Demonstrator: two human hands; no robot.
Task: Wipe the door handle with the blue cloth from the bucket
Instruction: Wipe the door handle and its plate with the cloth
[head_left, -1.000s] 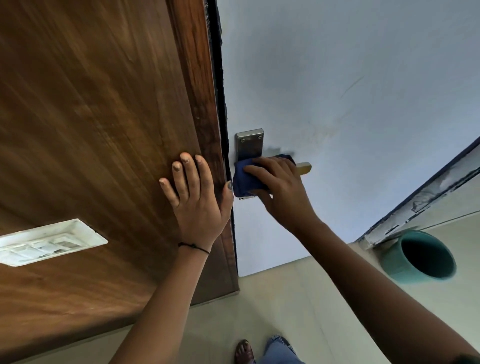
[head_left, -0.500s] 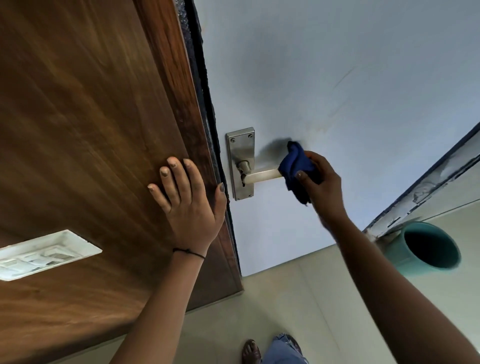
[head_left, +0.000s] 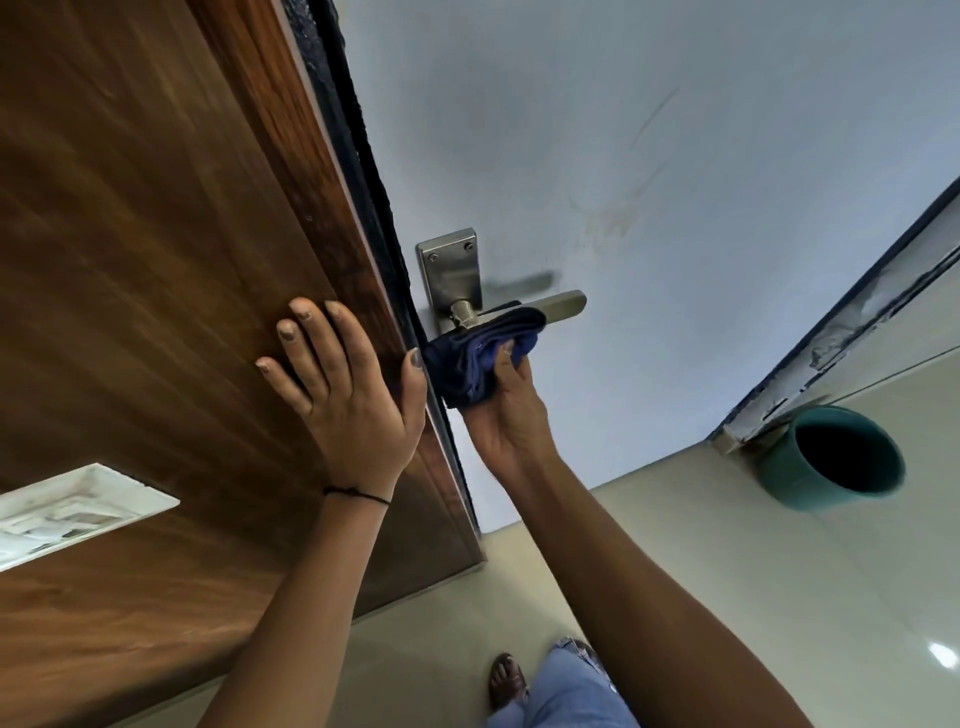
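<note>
While I look down through the head view, I count one brushed-metal lever door handle (head_left: 558, 303) on its one rectangular metal backplate (head_left: 451, 274), one folded dark blue cloth (head_left: 475, 358), one teal round bucket (head_left: 831, 457) and two bare hands.

My left hand (head_left: 345, 395) lies flat and open on the brown wood-grain panel (head_left: 156, 234), fingers spread, holding nothing; a thin black thread band (head_left: 356, 493) circles its wrist. My right hand (head_left: 506, 410) has its grip closed around the blue cloth from below, thumb on top, pressing the cloth up against the underside of the lever close to its stem. The lever's free end sticks out bare past the cloth. The cloth is bunched in layered folds, its lower part hanging beside the dark door edge (head_left: 363, 171).

Right of the handle the pale grey-blue door face (head_left: 675, 156) is open. The bucket sits on the beige floor (head_left: 779, 597), well apart. One white switch plate (head_left: 67, 512) is set in the panel, lower left.
</note>
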